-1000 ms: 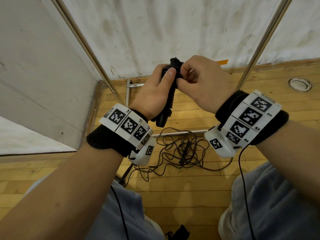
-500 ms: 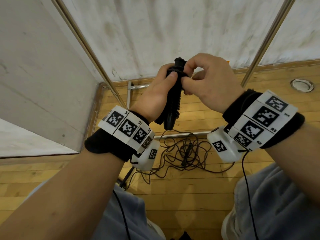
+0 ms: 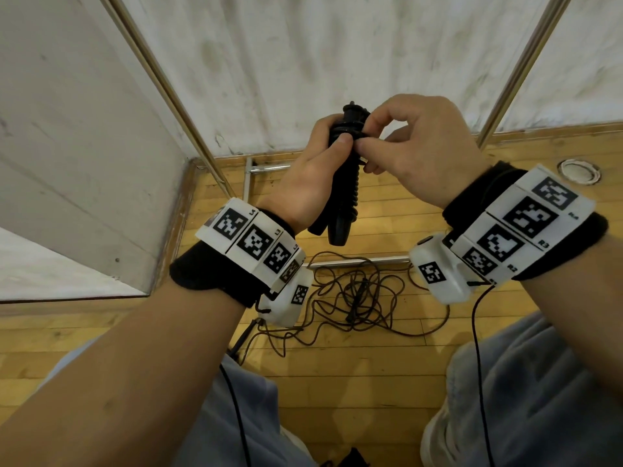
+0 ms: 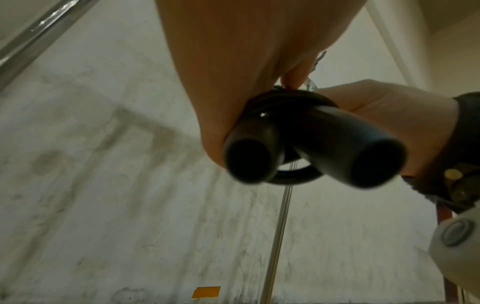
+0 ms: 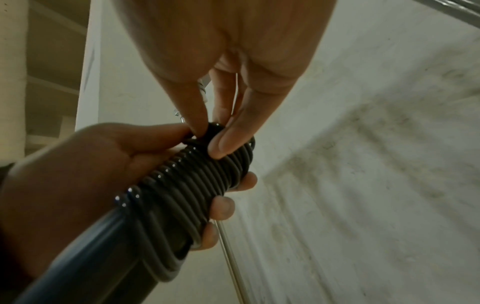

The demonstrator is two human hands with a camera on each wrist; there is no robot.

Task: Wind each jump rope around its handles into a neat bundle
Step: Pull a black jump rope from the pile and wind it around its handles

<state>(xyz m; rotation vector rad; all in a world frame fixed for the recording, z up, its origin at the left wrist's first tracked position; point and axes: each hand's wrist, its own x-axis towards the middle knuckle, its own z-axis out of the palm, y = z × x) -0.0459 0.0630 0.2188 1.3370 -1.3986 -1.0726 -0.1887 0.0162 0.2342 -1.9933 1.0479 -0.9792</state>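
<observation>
A black jump rope bundle (image 3: 347, 183) stands nearly upright in front of me, its cord wound in tight coils (image 5: 197, 185) around two black handles (image 4: 345, 152). My left hand (image 3: 313, 173) grips the bundle around its upper half, thumb pressed on the coils. My right hand (image 3: 404, 143) pinches the last turn of cord (image 5: 215, 133) at the top end between thumb and fingertips. A second jump rope (image 3: 357, 298) lies in a loose dark tangle on the wooden floor below my hands.
White walls (image 3: 337, 62) meet in a corner just ahead, with slanted metal poles (image 3: 168, 89) on both sides and a metal bar (image 3: 354, 262) low on the floor. A round metal fitting (image 3: 579, 170) sits in the floor at right. My knees fill the bottom.
Both hands have risen slightly with the bundle. My right fingers have shifted from the side of the bundle's top to pinching the cord at its upper end.
</observation>
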